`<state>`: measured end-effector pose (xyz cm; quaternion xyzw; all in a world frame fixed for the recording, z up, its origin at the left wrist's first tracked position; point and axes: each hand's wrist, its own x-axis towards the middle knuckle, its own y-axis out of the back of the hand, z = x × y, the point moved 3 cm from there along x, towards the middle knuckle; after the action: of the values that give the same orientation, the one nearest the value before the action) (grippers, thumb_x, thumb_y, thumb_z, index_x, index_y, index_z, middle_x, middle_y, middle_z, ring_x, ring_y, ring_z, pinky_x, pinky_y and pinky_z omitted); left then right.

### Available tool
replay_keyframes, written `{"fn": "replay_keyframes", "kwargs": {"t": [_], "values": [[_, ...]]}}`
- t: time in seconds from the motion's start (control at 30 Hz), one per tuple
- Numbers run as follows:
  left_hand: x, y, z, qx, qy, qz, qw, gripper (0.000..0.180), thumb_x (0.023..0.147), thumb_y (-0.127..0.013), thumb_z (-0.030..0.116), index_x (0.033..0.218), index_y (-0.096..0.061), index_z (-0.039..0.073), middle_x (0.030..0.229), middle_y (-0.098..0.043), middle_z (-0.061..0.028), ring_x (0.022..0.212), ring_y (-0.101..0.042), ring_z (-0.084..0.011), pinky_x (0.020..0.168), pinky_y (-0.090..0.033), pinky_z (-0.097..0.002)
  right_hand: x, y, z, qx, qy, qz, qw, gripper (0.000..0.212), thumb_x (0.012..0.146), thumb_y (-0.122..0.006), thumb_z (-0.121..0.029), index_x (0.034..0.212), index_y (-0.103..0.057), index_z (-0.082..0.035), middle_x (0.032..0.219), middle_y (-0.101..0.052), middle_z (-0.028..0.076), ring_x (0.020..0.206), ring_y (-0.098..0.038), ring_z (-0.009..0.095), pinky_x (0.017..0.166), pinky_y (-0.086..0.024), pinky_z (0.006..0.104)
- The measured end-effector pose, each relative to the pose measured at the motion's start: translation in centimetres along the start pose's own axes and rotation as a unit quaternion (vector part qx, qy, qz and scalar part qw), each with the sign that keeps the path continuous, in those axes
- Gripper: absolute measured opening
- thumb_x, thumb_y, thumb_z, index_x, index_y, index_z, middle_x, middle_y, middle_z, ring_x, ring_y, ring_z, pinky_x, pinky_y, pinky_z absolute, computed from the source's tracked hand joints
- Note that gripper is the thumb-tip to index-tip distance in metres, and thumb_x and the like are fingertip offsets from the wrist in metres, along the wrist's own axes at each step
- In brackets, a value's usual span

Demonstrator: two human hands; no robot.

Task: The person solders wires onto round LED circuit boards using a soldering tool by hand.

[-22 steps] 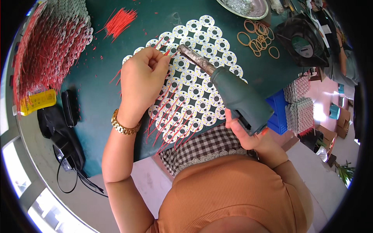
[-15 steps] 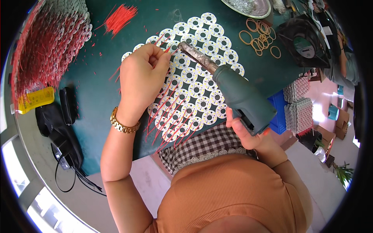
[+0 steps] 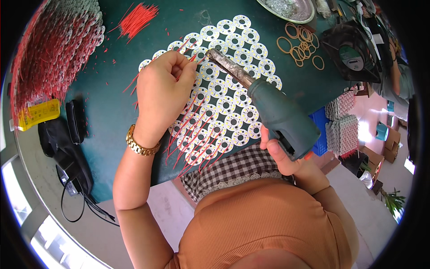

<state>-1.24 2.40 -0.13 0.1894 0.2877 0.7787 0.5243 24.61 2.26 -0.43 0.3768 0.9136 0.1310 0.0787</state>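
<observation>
A panel of round white LED boards [image 3: 219, 108] lies on the green table in front of me, its discs joined in rows. Thin red wires [image 3: 186, 154] stretch across the boards nearest me, and more stick out around my left hand. My left hand [image 3: 163, 87] is pinched over the panel's upper left part, with a short red wire [image 3: 194, 57] at its fingertips. Coming from the right, a dark green heat gun [image 3: 284, 114] points its stained metal nozzle close to those fingertips. My right hand [image 3: 286, 162] grips it from below; the handle is mostly hidden.
Stacked boards with red wires [image 3: 62, 49] fill the far left, beside a loose red wire bundle [image 3: 138, 20]. A yellow package [image 3: 39, 113] and black bag [image 3: 65, 150] lie left. Rubber bands [image 3: 304, 44], a bowl [image 3: 309, 19], a black fan [image 3: 351, 56] and blue crate [image 3: 320, 127] are right.
Both hands, the heat gun and the wire hold nearly the same places. The whole view has shifted very slightly.
</observation>
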Motion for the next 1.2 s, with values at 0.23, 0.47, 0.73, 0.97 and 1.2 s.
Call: {"fn": "replay_keyframes", "kwargs": {"t": [0.23, 0.47, 0.73, 0.97, 1.2], "values": [[-0.1, -0.3, -0.3, -0.009, -0.034, 0.044, 0.998, 0.014, 0.083, -0.07, 0.013, 0.075, -0.066, 0.002, 0.059, -0.06, -0.0044, 0.05, -0.053, -0.0117, 0.049, -0.041, -0.0282, -0.2, 0.2, 0.2, 0.07, -0.066, 0.044, 0.994, 0.021, 0.083, -0.067, -0.023, 0.087, -0.061, -0.003, 0.078, -0.061, 0.005, 0.065, -0.057, 0.014, 0.058, -0.045, 0.0276], [-0.2, -0.4, -0.2, 0.001, -0.048, 0.056, 0.997, 0.013, 0.082, -0.07, 0.012, 0.075, -0.066, 0.002, 0.06, -0.06, -0.0046, 0.05, -0.052, -0.012, 0.049, -0.041, -0.0283, -0.7, 0.2, 0.8, 0.089, -0.026, 0.06, 0.994, 0.019, 0.078, -0.072, 0.004, 0.094, -0.064, 0.0, 0.088, -0.066, 0.009, 0.074, -0.064, 0.019, 0.065, -0.051, 0.03], [-0.3, -0.4, -0.3, -0.001, -0.05, 0.061, 0.997, 0.013, 0.082, -0.07, 0.012, 0.075, -0.065, 0.002, 0.06, -0.06, -0.0042, 0.05, -0.053, -0.0117, 0.049, -0.041, -0.028, 0.0, 0.0, -0.2, 0.086, -0.043, 0.069, 0.993, 0.02, 0.086, -0.064, -0.021, 0.089, -0.06, -0.002, 0.082, -0.061, 0.007, 0.071, -0.057, 0.015, 0.062, -0.045, 0.0278], [-0.4, -0.4, -0.3, -0.015, -0.046, 0.064, 0.997, 0.013, 0.082, -0.07, 0.012, 0.075, -0.065, 0.002, 0.061, -0.061, -0.0042, 0.051, -0.054, -0.0113, 0.05, -0.042, -0.0271, 0.1, -0.1, -0.1, 0.086, -0.039, 0.081, 0.992, 0.039, 0.093, -0.057, -0.042, 0.087, -0.055, -0.004, 0.074, -0.056, 0.005, 0.066, -0.051, 0.013, 0.064, -0.041, 0.029], [-0.4, -0.3, -0.1, 0.002, -0.04, 0.052, 0.998, 0.012, 0.085, -0.07, 0.008, 0.082, -0.066, -0.002, 0.065, -0.061, 0.0009, 0.058, -0.049, -0.0028, 0.053, -0.041, -0.0205, 0.1, -0.2, -0.2, 0.095, -0.074, 0.07, 0.99, 0.041, 0.092, -0.058, -0.045, 0.091, -0.056, -0.004, 0.075, -0.056, 0.003, 0.064, -0.051, 0.009, 0.056, -0.04, 0.0245]]}}
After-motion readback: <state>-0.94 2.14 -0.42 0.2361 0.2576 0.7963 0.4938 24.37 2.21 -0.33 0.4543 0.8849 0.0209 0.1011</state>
